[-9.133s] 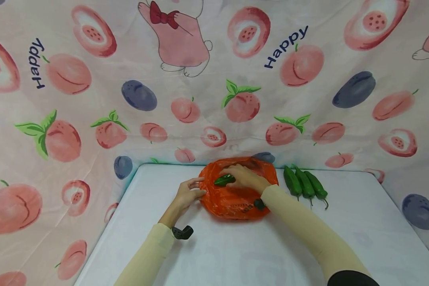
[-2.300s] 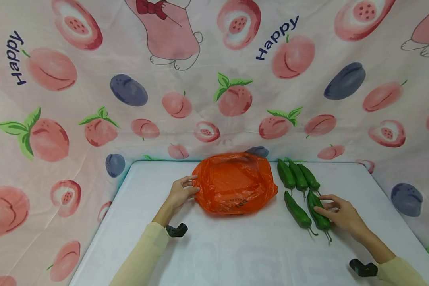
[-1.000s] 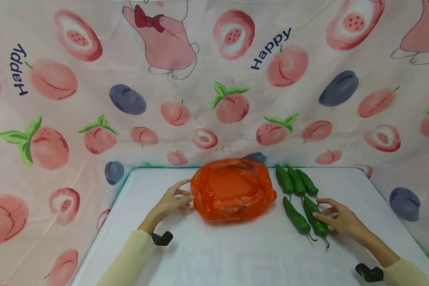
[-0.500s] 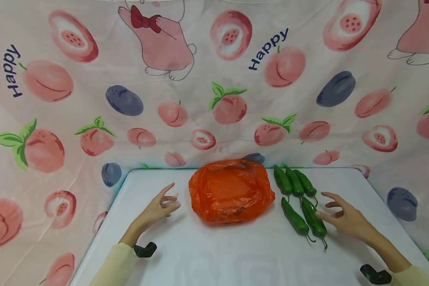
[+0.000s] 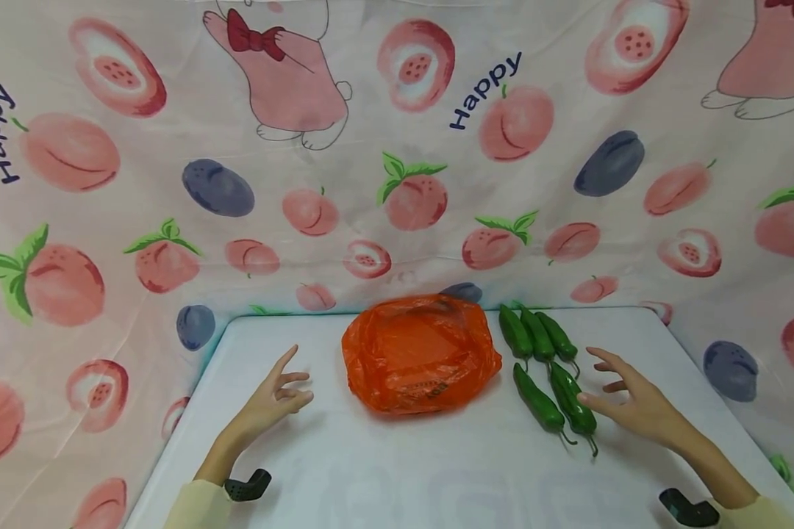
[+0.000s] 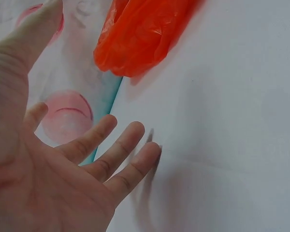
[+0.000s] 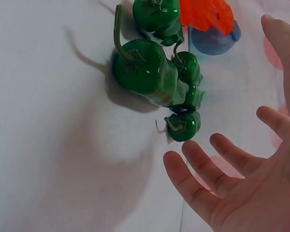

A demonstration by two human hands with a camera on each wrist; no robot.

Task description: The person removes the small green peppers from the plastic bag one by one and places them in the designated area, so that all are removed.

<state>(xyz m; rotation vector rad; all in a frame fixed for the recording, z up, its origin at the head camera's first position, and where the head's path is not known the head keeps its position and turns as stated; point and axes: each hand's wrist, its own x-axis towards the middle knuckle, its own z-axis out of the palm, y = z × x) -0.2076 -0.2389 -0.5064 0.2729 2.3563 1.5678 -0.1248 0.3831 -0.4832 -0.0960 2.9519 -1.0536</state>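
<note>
An orange plastic bag (image 5: 420, 356) lies at the back middle of the white table, its opening facing up. To its right are green peppers: three side by side in a back row (image 5: 536, 335), and two in front, a left one (image 5: 537, 399) and a right one (image 5: 572, 400). My left hand (image 5: 267, 400) hovers left of the bag, apart from it, fingers spread and holding nothing. My right hand (image 5: 635, 400) is just right of the front right pepper with relaxed fingers; in the right wrist view a gap separates the fingers from the peppers (image 7: 140, 67).
The white table (image 5: 397, 470) ends at the back against a hanging cloth (image 5: 344, 169) printed with peaches and plums. Black wrist cameras sit on the left wrist (image 5: 248, 485) and the right wrist (image 5: 688, 507).
Earlier my right hand held a pepper over the bag; two peppers now lie in front of the back row. My left hand has let go of the bag and drawn left; my right hand released the pepper.
</note>
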